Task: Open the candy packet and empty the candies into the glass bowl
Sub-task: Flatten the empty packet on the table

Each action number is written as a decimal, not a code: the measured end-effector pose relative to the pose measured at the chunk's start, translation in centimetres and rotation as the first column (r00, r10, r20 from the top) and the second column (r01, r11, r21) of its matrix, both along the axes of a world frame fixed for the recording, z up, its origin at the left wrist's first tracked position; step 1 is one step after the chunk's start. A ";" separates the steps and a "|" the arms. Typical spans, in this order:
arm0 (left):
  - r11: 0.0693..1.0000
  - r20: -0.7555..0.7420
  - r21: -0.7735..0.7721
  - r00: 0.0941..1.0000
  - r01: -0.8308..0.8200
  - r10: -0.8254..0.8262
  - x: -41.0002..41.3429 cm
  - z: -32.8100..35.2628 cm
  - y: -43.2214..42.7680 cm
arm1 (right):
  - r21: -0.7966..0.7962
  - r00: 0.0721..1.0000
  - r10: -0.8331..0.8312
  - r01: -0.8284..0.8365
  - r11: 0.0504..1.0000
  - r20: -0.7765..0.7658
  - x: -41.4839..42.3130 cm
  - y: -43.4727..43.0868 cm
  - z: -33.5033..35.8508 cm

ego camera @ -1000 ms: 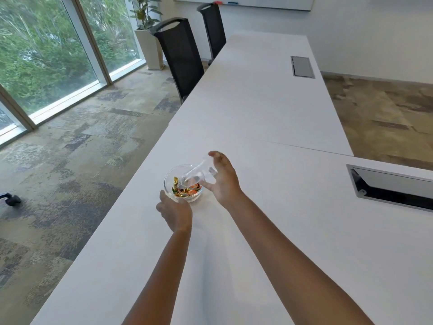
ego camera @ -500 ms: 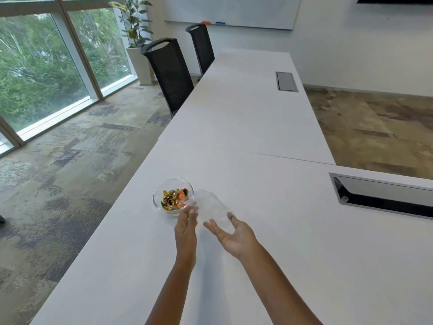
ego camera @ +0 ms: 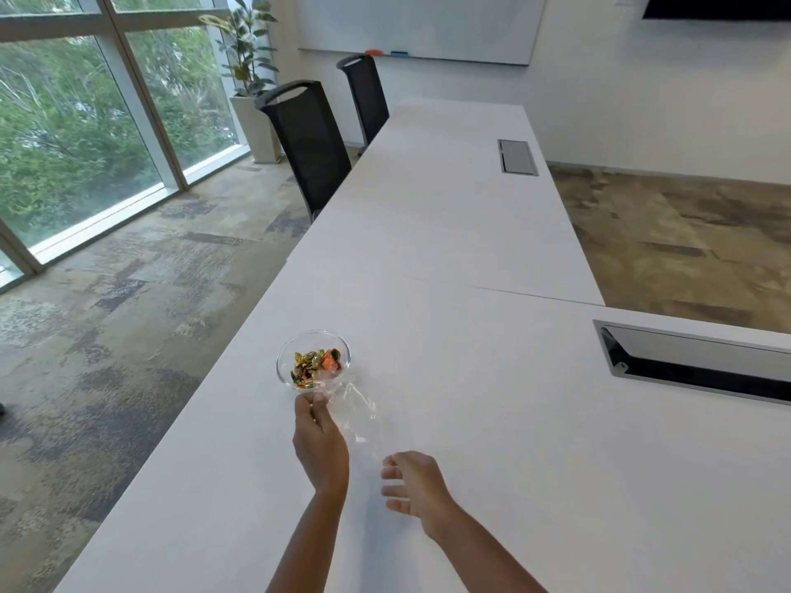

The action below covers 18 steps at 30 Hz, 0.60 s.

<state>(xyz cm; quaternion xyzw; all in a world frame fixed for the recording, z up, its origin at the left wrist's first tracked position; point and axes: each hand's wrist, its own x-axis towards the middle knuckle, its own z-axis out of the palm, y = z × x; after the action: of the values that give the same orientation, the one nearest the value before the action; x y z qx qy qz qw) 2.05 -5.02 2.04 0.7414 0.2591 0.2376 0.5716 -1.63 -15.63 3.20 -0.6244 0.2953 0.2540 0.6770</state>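
Glass bowl (ego camera: 282,370): wrapped candies (ego camera: 314,365) | left hand (ego camera: 320,442) pinches packet (ego camera: 357,410) | right hand (ego camera: 413,485) spread

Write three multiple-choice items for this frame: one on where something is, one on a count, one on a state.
1. Where does the glass bowl stand on the white table?
A. near the window-side edge
B. at the far end by the whiteboard
C. beside the open cable hatch

2. How many black chairs are at the table?
A. one
B. two
C. four

3. What state is the clear packet in?
A. full and sealed
B. inside the bowl
C. empty, lying on the table

Answers:
1. A, the bowl sits close to the edge facing the windows.
2. B, one chair and a second behind it.
3. C, the candies are in the bowl; the left hand pinches the packet's corner and the right hand is off it.
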 end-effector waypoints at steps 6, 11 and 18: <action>0.995 -0.057 0.081 0.997 0.058 -0.054 -0.4 -0.7 1.3 | -0.039 0.978 0.158 -0.154 0.987 0.138 1.2 1.1 0.1; 0.959 -0.177 0.245 0.979 0.139 -0.097 -1.3 -1.9 3.2 | -0.107 0.962 0.196 -0.178 0.978 0.190 1.6 2.1 -1.0; 0.864 -0.454 0.426 0.889 0.267 -0.050 -2.1 -4.1 6.9 | -0.216 0.954 0.250 -0.212 0.953 0.167 1.4 4.8 -2.8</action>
<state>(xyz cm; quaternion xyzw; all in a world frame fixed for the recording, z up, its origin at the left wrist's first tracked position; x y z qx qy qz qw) 0.00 1.85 -2.06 0.9119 0.2481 0.0763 0.3178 -0.18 -10.88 0.43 -0.7397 0.1767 0.2402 0.6033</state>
